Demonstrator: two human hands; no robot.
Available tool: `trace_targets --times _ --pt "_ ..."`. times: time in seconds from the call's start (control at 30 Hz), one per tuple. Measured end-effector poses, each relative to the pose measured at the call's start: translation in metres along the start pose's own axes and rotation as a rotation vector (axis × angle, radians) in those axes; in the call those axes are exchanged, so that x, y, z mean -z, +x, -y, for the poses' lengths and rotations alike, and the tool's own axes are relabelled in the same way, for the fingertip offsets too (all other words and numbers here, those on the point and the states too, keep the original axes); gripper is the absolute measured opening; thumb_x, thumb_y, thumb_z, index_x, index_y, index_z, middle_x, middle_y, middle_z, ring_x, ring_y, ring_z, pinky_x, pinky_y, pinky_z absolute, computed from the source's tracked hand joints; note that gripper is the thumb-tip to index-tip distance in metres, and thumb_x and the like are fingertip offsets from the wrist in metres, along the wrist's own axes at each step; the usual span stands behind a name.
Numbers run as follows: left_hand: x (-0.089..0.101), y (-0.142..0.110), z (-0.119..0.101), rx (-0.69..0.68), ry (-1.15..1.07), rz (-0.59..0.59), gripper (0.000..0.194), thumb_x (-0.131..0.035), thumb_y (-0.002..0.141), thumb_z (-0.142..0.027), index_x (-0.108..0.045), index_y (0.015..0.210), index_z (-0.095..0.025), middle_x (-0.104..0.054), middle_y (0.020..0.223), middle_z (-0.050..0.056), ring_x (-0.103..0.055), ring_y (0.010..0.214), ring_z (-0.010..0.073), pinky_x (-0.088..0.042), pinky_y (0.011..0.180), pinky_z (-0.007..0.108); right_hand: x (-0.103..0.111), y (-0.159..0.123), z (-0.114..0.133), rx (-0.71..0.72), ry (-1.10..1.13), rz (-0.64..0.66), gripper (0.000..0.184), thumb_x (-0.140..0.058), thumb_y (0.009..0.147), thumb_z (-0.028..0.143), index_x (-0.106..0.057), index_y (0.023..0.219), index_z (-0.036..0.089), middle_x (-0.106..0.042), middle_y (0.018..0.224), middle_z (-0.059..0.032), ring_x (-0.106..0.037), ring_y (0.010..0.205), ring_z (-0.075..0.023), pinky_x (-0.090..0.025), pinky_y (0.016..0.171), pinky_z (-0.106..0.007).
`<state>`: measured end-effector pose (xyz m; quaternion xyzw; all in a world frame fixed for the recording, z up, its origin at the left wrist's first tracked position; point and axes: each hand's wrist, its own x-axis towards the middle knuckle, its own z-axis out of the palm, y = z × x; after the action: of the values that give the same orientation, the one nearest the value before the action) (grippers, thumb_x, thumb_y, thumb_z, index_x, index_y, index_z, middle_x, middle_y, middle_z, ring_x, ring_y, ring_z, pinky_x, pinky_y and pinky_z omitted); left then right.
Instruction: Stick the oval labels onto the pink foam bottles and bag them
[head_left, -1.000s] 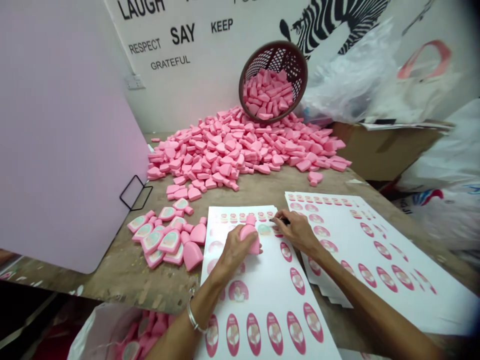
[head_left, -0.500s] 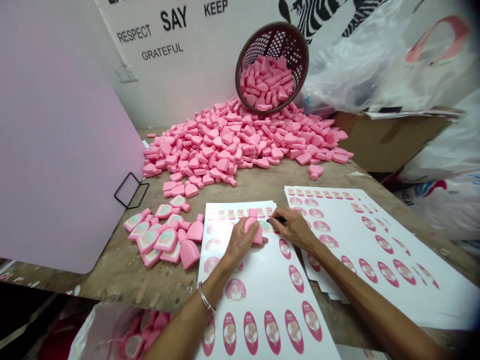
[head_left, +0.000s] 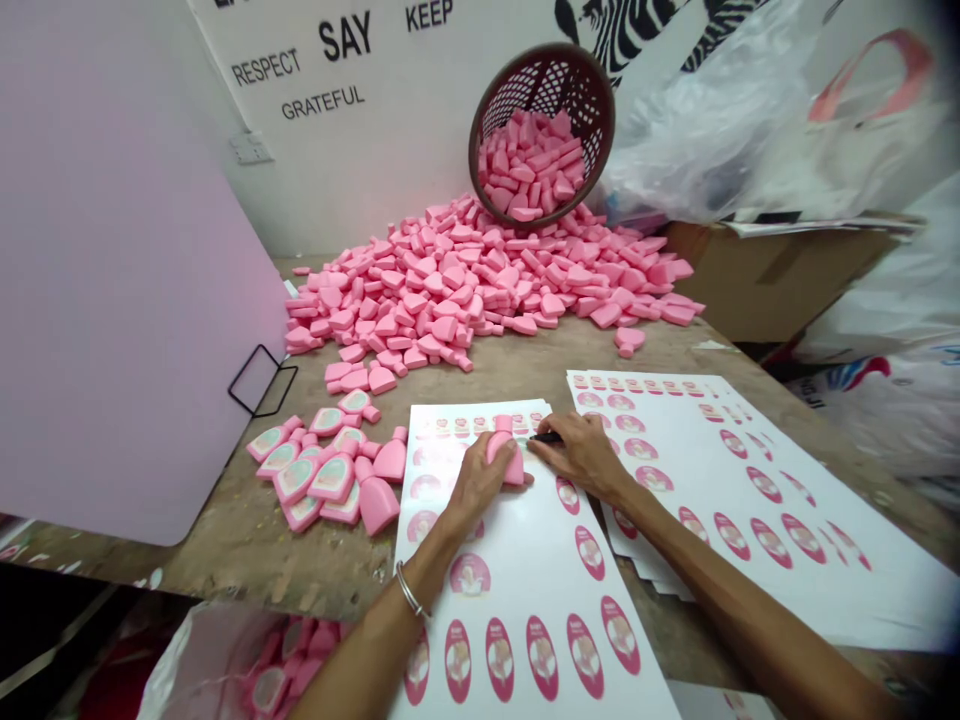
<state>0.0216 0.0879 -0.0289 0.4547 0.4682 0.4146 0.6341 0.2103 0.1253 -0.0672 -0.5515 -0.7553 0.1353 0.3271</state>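
Note:
My left hand [head_left: 476, 484] is closed around a small pink bottle [head_left: 507, 455], holding it down on a white sticker sheet [head_left: 517, 560]. My right hand [head_left: 581, 455] rests just to its right, pinching a thin dark tool [head_left: 546, 437] against the sheet near the bottle's top. The sheet carries rows of pink oval stickers [head_left: 541, 657]. A small group of labelled pink bottles [head_left: 326, 470] lies left of the sheet.
A big heap of plain pink bottles [head_left: 480, 285] spills from a tipped brown basket [head_left: 541, 125] at the back. A second stack of sticker sheets [head_left: 750, 500] lies to the right. A pink board [head_left: 112, 280] stands at left; a bag of labelled bottles [head_left: 247, 665] sits below the table edge.
Both hands, with the bottle and the tool, have shifted slightly up the sheet. The view dropped a little, so the basket and heap sit higher in the frame.

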Motion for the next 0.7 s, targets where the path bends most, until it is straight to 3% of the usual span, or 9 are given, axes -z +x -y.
trace_targets --times 0.17,0.3,0.4,0.5,0.7 --pt "0.001 0.001 0.001 -0.002 -0.031 -0.004 0.044 -0.067 0.076 -0.050 -0.054 0.098 -0.014 -0.059 0.079 0.003 -0.070 0.066 0.0211 -0.056 0.061 0.030 0.000 0.004 0.001 -0.111 0.181 0.032 0.031 -0.064 0.076 0.050 -0.059 0.071 0.019 -0.064 0.068 -0.0013 -0.056 0.061 -0.0154 -0.042 0.061 -0.028" --pt "0.003 0.003 0.003 0.004 -0.088 -0.005 0.044 -0.066 0.078 -0.050 -0.054 0.100 -0.014 -0.057 0.072 0.001 -0.067 0.062 0.0184 -0.056 0.060 0.030 0.019 0.005 0.009 -0.202 0.287 -0.053 0.043 -0.053 0.081 0.060 -0.057 0.073 0.018 -0.061 0.066 -0.0014 -0.054 0.058 -0.0129 -0.041 0.054 -0.025" --pt "0.003 -0.001 0.003 0.010 -0.180 -0.023 0.046 -0.054 0.084 -0.057 -0.054 0.098 -0.013 -0.058 0.073 0.003 -0.065 0.063 0.0172 -0.058 0.061 0.032 0.036 -0.002 0.032 -0.230 0.351 -0.098 0.043 -0.058 0.079 0.058 -0.063 0.083 0.016 -0.058 0.064 0.0004 -0.050 0.057 -0.0114 -0.040 0.054 -0.025" --pt "0.004 -0.012 -0.003 0.058 -0.352 -0.020 0.054 -0.042 0.088 -0.060 -0.059 0.096 -0.010 -0.063 0.077 0.008 -0.064 0.063 0.0178 -0.058 0.057 0.033 0.043 -0.013 0.064 -0.236 0.413 -0.046 0.044 -0.064 0.077 0.054 -0.071 0.099 0.018 -0.061 0.064 0.0004 -0.051 0.057 -0.0118 -0.039 0.054 -0.025" --pt "0.005 -0.041 -0.022 0.069 -0.477 0.007 0.058 -0.033 0.093 -0.056 -0.063 0.106 -0.009 -0.068 0.085 0.012 -0.066 0.064 0.0184 -0.059 0.057 0.033 0.037 -0.027 0.108 -0.164 0.415 -0.037 0.032 -0.065 0.077 0.047 -0.076 0.094 0.022 -0.074 0.086 -0.0046 -0.063 0.072 -0.0180 -0.048 0.063 -0.029"
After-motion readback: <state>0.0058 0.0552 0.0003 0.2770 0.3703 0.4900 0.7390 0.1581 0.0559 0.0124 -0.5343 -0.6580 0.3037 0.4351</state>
